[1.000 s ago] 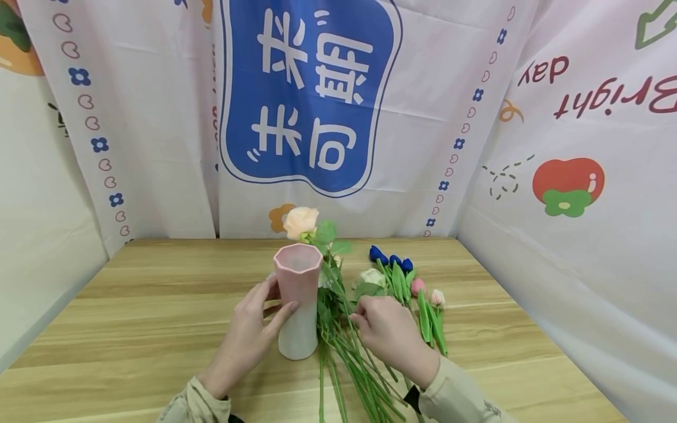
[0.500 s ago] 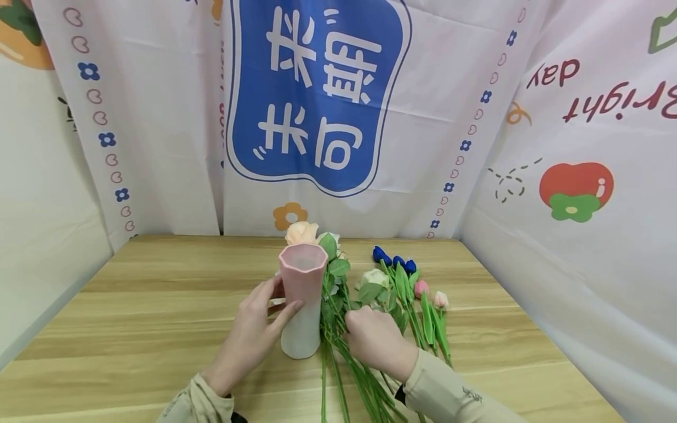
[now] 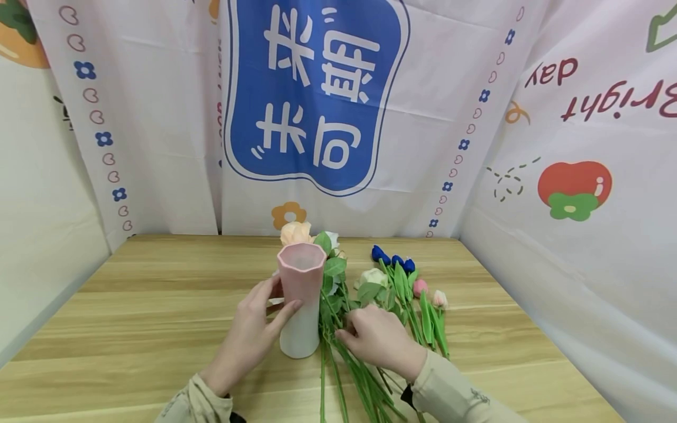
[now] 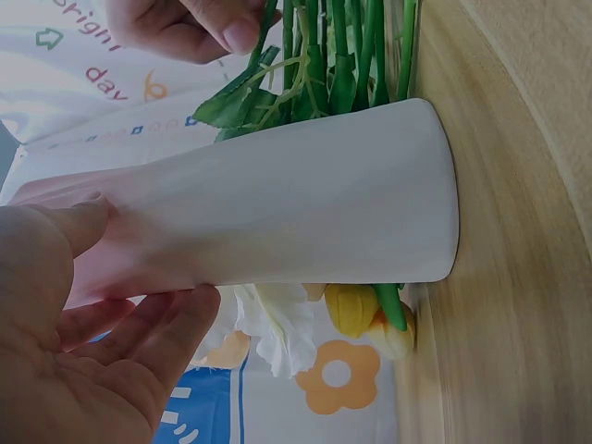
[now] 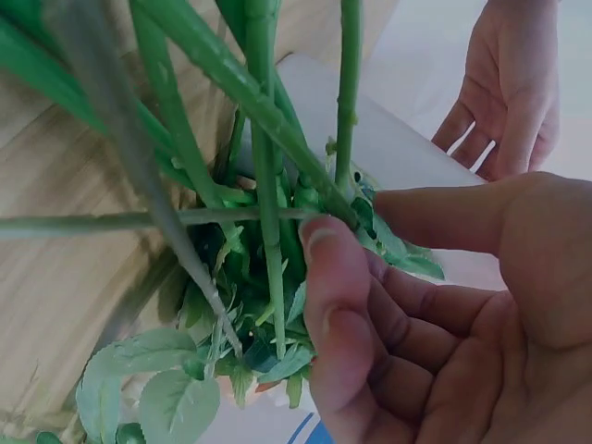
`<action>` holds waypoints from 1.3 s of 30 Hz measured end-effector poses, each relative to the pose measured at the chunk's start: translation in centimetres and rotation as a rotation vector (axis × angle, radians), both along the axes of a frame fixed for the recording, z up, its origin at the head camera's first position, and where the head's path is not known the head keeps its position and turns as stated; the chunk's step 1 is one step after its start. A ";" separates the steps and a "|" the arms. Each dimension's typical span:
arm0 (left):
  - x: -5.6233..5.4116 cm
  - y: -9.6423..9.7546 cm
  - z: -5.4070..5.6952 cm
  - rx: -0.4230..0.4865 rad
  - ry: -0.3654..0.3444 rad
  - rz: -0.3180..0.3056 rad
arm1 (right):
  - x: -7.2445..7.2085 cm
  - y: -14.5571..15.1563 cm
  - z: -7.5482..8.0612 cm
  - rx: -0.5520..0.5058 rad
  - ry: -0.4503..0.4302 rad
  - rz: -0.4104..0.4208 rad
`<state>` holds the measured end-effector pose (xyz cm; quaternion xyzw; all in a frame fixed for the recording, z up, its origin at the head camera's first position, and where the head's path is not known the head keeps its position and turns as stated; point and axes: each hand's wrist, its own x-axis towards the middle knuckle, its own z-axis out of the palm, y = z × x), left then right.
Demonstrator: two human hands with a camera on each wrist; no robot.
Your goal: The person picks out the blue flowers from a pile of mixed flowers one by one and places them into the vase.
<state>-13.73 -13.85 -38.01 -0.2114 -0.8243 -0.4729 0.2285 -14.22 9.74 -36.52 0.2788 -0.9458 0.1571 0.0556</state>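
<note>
A tall vase (image 3: 300, 311), pink at the top and white below, stands upright on the table. My left hand (image 3: 252, 329) grips its left side, thumb across the front and fingers behind, as the left wrist view also shows. Right of the vase lies a bundle of green flower stems (image 3: 359, 376). Over it is my right hand (image 3: 378, 338), fingers curled. In the right wrist view, its thumb and index finger close about a green flower stem (image 5: 264, 116). Which bloom belongs to that stem is hidden. A peach rose (image 3: 295, 233) shows behind the vase rim.
A pale green-white rose (image 3: 372, 278) lies beyond my right hand. Blue tulips (image 3: 396, 260), a pink tulip (image 3: 420, 287) and a pale pink one (image 3: 439, 299) lie further right. Yellow blooms (image 4: 351, 310) show behind the vase. Printed curtains (image 3: 412, 117) surround the wooden table (image 3: 158, 305).
The peach rose has dropped from above the vase rim and shifted slightly left. My right hand has moved left and a little down toward the vase. My left hand keeps its grip.
</note>
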 end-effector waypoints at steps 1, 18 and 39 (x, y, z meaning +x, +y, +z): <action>0.0 0.0 0.0 -0.003 0.001 0.002 | 0.0 0.1 0.0 -0.014 -0.005 0.002; 0.1 0.0 0.0 -0.008 0.005 0.004 | -1.1 3.4 2.0 -0.128 0.010 -0.115; 0.1 0.1 0.0 -0.007 -0.001 0.017 | -1.1 6.8 0.7 -0.111 -0.128 -0.284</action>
